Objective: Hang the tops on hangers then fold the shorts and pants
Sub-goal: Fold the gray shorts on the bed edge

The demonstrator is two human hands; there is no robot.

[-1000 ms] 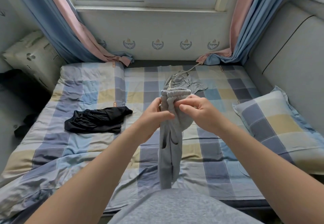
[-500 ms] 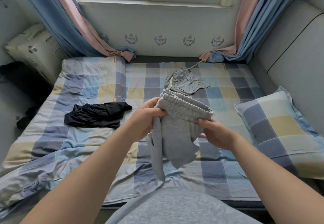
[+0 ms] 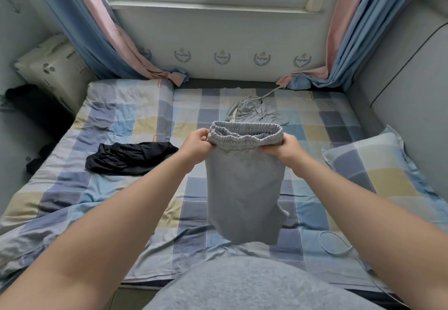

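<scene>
I hold a pair of grey shorts (image 3: 244, 188) up in the air over the bed, stretched by the elastic waistband. My left hand (image 3: 197, 143) pinches the waistband's left end and my right hand (image 3: 283, 148) pinches its right end. The legs hang straight down toward me. Behind them, a second grey garment with a drawstring (image 3: 254, 112) lies crumpled on the checked bedsheet (image 3: 135, 120). A black garment (image 3: 131, 157) lies bunched on the sheet to the left.
A checked pillow (image 3: 378, 171) lies at the right by the grey padded wall. A beige bag (image 3: 53, 69) stands at the far left. Curtains (image 3: 116, 43) pool at both far corners under the window. A thin cord loop (image 3: 333, 243) lies near the front right.
My hands moved apart along the waistband, spreading the grey shorts from a bunched bundle into a flat hanging shape. My view tilted down a little.
</scene>
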